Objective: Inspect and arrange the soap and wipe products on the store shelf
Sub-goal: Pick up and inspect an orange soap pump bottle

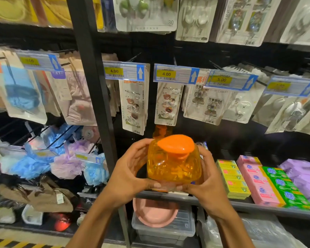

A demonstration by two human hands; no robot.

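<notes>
Orange and see-through, the soap bottle (174,169) is held between both hands in front of the shelf (258,204), above its front edge and not resting on it. The left hand's (131,169) fingers (141,145) curl round the bottle's far left side, with the thumb pressed under its near bottom edge. The right hand (208,178) mirrors this: its fingers wrap the right side and its thumb lies against the base, close to the left thumb but apart from it. A solid orange cap (175,144) tops the bottle, tilted toward the camera. Just behind the cap is another orange shape (161,130), too blurred to name.

To the right, boxed soaps lie on the shelf in rows: yellow boxes (233,178) nearest the bottle, then pink boxes (258,183), green boxes (284,188) and purple packs (304,174) farthest out. Below the shelf, a pink basin (156,213) rests on a clear plastic box (168,228).

Above hang carded hook packs (132,108) on pegs, under yellow price labels reading 4.00 (114,71), 4.00 (166,74) and 5.00 (221,80). Left of a black upright post (95,86), bath poufs (66,163) in blue, lilac and pink are bunched together.
</notes>
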